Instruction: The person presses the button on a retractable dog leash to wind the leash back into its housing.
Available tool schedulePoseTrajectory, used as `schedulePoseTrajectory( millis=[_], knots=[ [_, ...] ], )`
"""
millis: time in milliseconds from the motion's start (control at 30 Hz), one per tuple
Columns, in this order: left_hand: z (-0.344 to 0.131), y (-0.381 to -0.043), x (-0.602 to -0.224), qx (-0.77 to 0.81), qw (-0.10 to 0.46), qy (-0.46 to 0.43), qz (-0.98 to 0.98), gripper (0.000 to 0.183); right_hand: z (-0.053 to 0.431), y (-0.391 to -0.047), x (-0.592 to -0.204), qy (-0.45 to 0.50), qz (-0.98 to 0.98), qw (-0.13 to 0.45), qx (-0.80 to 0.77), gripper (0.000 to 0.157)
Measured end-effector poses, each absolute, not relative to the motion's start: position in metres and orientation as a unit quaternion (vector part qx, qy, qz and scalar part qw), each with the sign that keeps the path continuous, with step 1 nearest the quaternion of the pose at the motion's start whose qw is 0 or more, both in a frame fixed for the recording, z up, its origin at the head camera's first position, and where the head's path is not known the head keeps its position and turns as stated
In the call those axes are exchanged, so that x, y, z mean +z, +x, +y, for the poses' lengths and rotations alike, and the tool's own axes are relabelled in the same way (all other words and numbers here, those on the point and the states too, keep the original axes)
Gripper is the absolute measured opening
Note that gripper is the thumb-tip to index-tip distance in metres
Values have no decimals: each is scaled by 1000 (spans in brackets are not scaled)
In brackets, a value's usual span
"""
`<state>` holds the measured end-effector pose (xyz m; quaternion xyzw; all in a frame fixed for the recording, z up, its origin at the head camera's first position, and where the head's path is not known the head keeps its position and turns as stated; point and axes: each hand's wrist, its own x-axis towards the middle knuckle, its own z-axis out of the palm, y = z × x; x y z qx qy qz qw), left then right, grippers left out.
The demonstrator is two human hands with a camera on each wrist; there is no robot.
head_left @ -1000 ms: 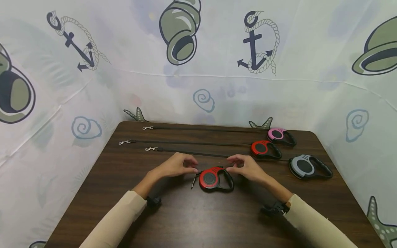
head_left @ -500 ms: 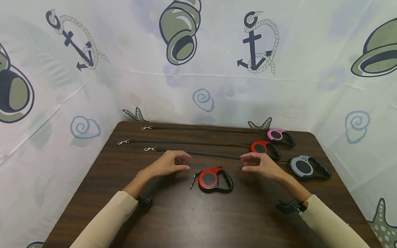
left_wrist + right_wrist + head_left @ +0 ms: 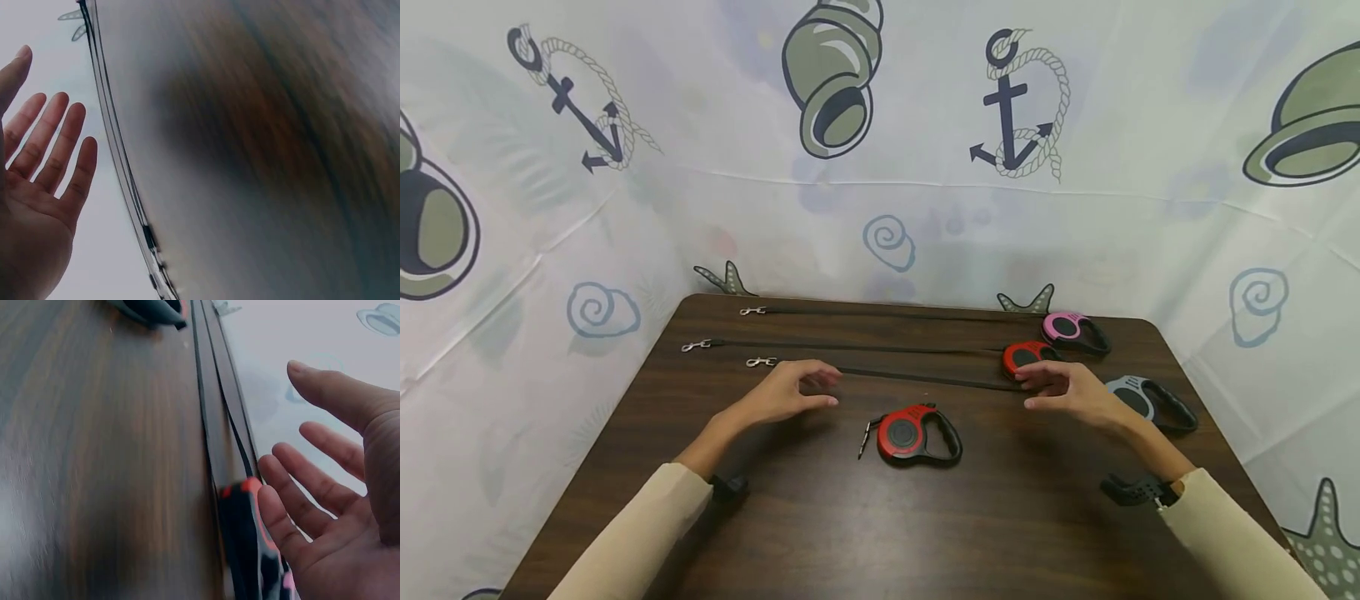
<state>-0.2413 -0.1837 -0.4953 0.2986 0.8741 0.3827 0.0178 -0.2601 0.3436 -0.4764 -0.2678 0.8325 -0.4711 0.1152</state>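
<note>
Plainly unheld, a red leash lies between a person's two relaxed hands, closer to the body than the fingertips.

The left hand, fingers loosely spread and grasping nothing, is the nearer: the leash's metal clip sits just off its fingertips, to the right and toward the body. The right hand, likewise slack and bare, has the black handle to its left and toward the body, across a wider gap. The leash's long axis runs from hand to hand, clip end facing the left, handle end the right. Just behind the right fingertips rests a second red leash; whether they touch it cannot be told. A grey leash, partly hidden, lies off that hand's outer side.
</note>
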Motion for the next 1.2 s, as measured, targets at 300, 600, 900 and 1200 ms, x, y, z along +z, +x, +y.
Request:
schedulePoseTrajectory(
  millis=[300, 600, 900, 1200],
  knots=[
    [-202, -242, -498, 386, 2, 281, 879, 50, 375, -260, -465, -269, 851, 95, -440, 50],
    [-222, -243, -495, 376, -33, 264, 888, 52, 400, -263, -461, -265, 872, 60, -407, 49],
    [-244, -247, -492, 354, -27, 232, 906, 55, 422, -265, -461, -253, 878, 58, -403, 49],
    [-260, -251, -496, 340, -48, 207, 916, 58, 444, -272, -461, -235, 897, 46, -372, 52]
  ],
)
